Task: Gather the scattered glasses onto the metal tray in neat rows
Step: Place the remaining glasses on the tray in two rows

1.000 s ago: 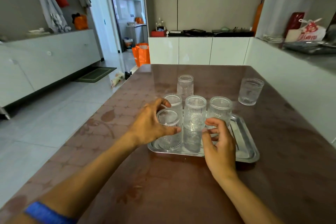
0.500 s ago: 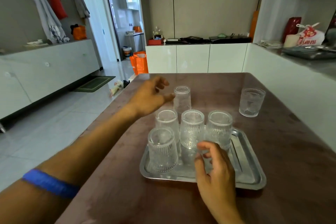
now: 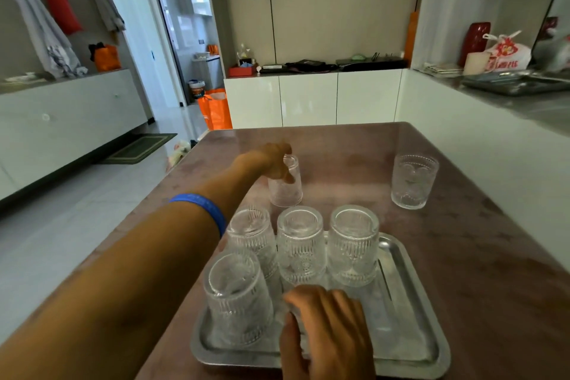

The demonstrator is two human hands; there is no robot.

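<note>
Head view: the left hand point(image 3: 275, 163) grasps an inverted glass point(image 3: 285, 185) standing on the table point(image 3: 493, 256) beyond the metal tray point(image 3: 410, 296). The right hand point(image 3: 327, 330) rests curled inside the tray's near part; whether it holds a glass cannot be told. Four glasses stand on the tray. Step in hand: pickup. Next: lift, carry to the front row.

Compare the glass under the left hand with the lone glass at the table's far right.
The glass under the left hand stands upside down, base up; the far-right glass stands upright, mouth open upward. The left hand closes around the first; nothing touches the second. The first sits just beyond the metal tray, the second farther off to the right. Both are clear, ribbed glasses resting on the brown table, off the tray.
</note>
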